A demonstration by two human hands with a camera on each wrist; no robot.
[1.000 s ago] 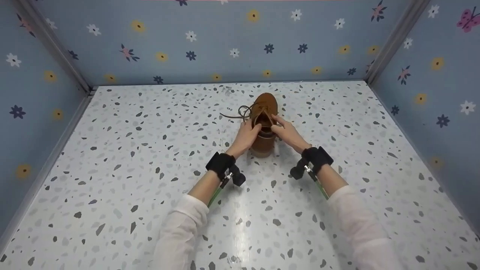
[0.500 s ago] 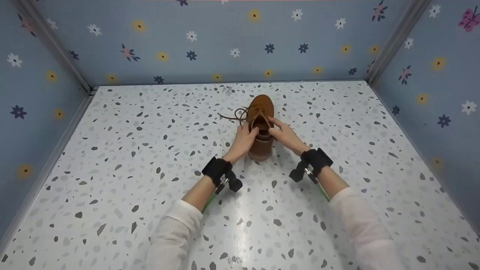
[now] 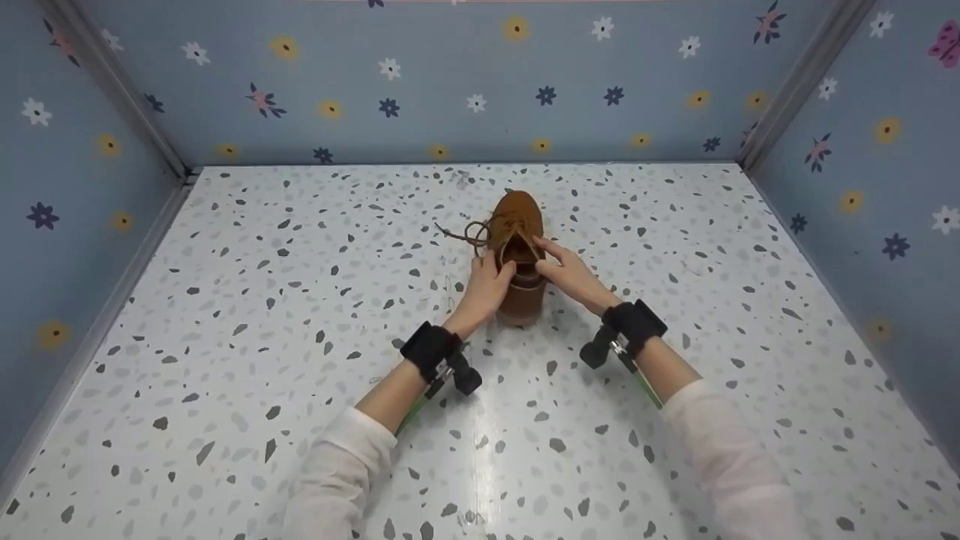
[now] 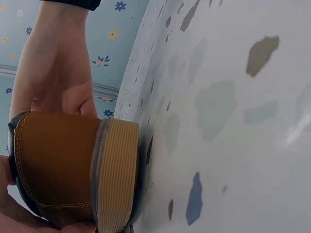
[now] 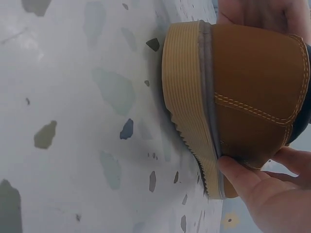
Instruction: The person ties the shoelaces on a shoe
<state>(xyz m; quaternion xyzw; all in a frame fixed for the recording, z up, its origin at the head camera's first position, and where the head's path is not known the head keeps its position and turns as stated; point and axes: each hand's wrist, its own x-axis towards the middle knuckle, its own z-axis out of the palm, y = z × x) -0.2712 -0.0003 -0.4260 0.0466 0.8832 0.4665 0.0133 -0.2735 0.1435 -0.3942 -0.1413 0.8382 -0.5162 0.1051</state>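
A brown leather lace-up shoe stands upright on the speckled white surface, toe pointing away and heel nearest the person. My left hand grips its left side, thumb at the edge of the opening and fingers down the outside. On the opposite side, my right hand holds the upper, its thumb also at the opening. The collar is spread, showing the dark inside. A loose brown lace loops out to the left. Both wrist views show the heel close up, with a tan ribbed sole and stitched leather upper.
Pale blue panels with printed flowers border the back, left and right of the terrazzo-patterned surface. Each wrist wears a black strap with a small camera mount.
The shoe has shifted slightly to the left and toward the person, both hands moving along with it. Their hold on its sides stays the same.
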